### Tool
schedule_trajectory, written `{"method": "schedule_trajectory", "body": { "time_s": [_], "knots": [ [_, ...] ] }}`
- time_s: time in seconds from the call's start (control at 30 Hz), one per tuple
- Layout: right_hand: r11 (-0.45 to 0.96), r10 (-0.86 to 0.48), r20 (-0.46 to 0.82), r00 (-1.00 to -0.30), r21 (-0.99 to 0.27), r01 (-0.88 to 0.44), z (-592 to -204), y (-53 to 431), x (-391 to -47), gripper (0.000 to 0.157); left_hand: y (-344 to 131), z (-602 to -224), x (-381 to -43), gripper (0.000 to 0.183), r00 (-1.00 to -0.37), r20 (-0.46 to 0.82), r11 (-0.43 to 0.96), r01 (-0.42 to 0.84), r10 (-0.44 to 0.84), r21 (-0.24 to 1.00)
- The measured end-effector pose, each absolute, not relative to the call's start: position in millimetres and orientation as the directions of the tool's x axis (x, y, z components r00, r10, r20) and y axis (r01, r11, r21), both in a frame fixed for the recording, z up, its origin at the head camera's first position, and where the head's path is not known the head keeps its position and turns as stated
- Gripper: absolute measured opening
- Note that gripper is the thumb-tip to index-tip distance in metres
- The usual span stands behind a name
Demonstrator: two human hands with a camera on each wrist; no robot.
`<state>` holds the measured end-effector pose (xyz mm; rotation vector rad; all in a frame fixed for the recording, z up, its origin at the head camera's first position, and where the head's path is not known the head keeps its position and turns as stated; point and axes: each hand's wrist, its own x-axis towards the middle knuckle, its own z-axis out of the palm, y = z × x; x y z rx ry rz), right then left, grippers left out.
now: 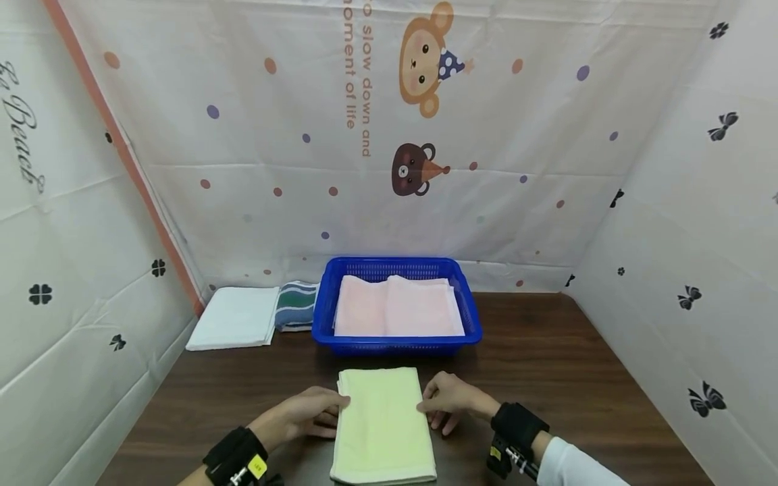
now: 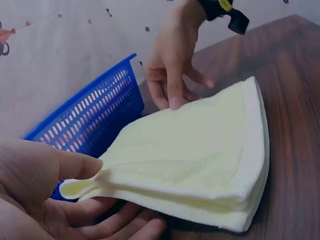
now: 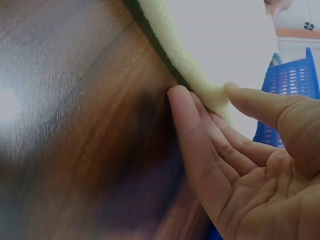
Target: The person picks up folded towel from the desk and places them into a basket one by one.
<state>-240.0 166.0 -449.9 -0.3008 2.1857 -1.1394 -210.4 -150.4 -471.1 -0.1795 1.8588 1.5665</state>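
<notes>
A folded pale yellow towel (image 1: 384, 425) lies before me on the dark wooden table, in front of the basket. My left hand (image 1: 306, 413) pinches its left edge near the far corner, thumb on top and fingers beneath, as the left wrist view shows with the towel's folded layers (image 2: 170, 185). On the opposite edge, my right hand (image 1: 452, 399) pinches the towel between thumb and fingers; in the right wrist view the thumb (image 3: 260, 102) presses on the towel's rim (image 3: 212, 95).
Behind the towel stands a blue plastic basket (image 1: 398, 343) with folded pink towels (image 1: 395, 310) in it. Left of it lie a striped blue and green towel (image 1: 296, 307) and a folded white towel (image 1: 234, 317). Printed cloth walls (image 1: 516, 223) enclose the table (image 1: 547, 358).
</notes>
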Motion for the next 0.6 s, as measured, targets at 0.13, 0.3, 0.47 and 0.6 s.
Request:
{"method": "schedule_trajectory", "body": {
  "time_s": [0.13, 0.3, 0.47, 0.6],
  "knots": [
    [0.607, -0.452, -0.439, -0.777, -0.789, 0.094, -449, 168, -242, 0.015, -153, -472, -212, 0.034, -0.717, -0.619, 0.273, -0.556, 0.321, 0.785],
    [0.598, -0.459, -0.465, -0.757, -0.792, 0.124, -452, 163, -241, 0.026, -157, -475, -208, 0.033, -0.694, -0.656, 0.312, -0.579, 0.296, 0.753],
    [0.557, -0.470, -0.464, -0.751, -0.816, 0.155, -452, 156, -240, 0.040, -157, -477, -207, 0.026, -0.756, -0.605, 0.328, -0.522, 0.249, 0.787],
    [0.553, -0.435, -0.528, -0.730, -0.796, 0.246, -452, 154, -239, 0.022, -153, -478, -206, 0.021, -0.807, -0.550, 0.326, -0.472, 0.216, 0.819]
  ]
}}
